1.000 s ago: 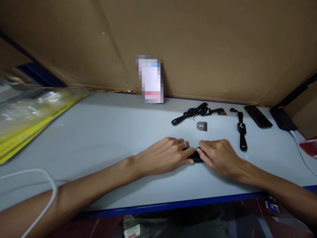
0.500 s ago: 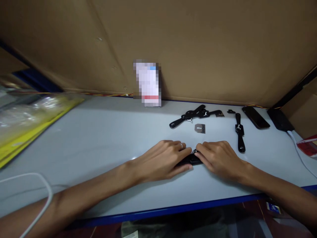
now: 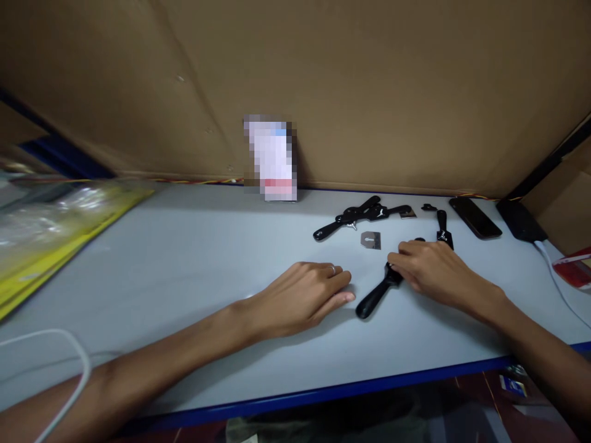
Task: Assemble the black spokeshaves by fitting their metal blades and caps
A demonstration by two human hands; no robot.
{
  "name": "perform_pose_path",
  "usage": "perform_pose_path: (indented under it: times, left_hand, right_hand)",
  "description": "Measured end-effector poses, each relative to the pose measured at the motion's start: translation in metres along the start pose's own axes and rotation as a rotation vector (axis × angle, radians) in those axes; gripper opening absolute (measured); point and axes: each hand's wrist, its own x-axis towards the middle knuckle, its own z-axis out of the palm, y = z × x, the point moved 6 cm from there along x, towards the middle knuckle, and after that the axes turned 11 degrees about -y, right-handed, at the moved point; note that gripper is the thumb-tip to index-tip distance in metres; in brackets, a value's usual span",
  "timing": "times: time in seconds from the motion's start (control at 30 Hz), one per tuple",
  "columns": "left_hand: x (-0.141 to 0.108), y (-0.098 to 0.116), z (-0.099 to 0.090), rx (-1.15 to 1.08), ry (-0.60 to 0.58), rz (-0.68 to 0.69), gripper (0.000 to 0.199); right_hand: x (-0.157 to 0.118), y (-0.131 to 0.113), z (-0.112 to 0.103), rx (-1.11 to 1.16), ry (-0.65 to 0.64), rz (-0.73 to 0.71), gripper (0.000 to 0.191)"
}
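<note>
My right hand is closed around the middle of a black spokeshave, whose near handle slants down to the left; the hand covers the tool's centre. To the left of that handle, my left hand rests low over the table, holding nothing, thumb apart from the loosely bent fingers. A flat steel blade with a slot lies beyond both hands. Behind it, black spokeshaves lie crossed, beside a second blade. Another spokeshave is partly hidden behind my right hand.
A small black part lies at the back, near a dark phone and a black device with a white cable. A blurred upright card leans on the cardboard wall. Clear plastic over yellow packaging occupies the left side.
My right hand has moved right and away from me with the spokeshave, turning it to a slant. My left hand has let go of it and stays almost in place.
</note>
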Motion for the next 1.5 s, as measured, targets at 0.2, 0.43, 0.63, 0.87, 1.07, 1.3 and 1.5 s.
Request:
perform_pose_path:
  times: [0.2, 0.43, 0.63, 0.87, 1.07, 1.3, 1.5]
  left_hand:
    - [0.0, 0.003, 0.0, 0.08, 0.025, 0.018, 0.048]
    - [0.001, 0.005, 0.001, 0.135, 0.034, 0.032, 0.045]
    - [0.002, 0.006, 0.002, 0.139, 0.031, 0.039, 0.042]
    - [0.003, 0.006, 0.001, 0.139, 0.065, 0.053, 0.04]
    - [0.003, 0.006, 0.003, 0.147, 0.052, 0.043, 0.039]
    - [0.002, 0.002, -0.003, 0.151, 0.116, 0.056, 0.042]
    - [0.001, -0.035, -0.012, 0.155, 0.264, -0.14, 0.033]
  right_hand:
    - [-0.001, 0.052, 0.0, -0.06, -0.023, 0.218, 0.017]
    - [0.0, 0.147, 0.018, 0.155, 0.3, 0.344, 0.037]
    - [0.014, 0.181, 0.052, 0.183, 0.257, 0.33, 0.046]
    - [0.027, 0.157, 0.042, 0.213, 0.233, 0.227, 0.046]
    - [0.031, 0.125, 0.034, 0.26, 0.2, 0.121, 0.045]
    - [0.03, 0.09, 0.032, 0.303, 0.189, 0.025, 0.041]
    - [0.029, 0.043, 0.024, 0.333, 0.144, -0.096, 0.042]
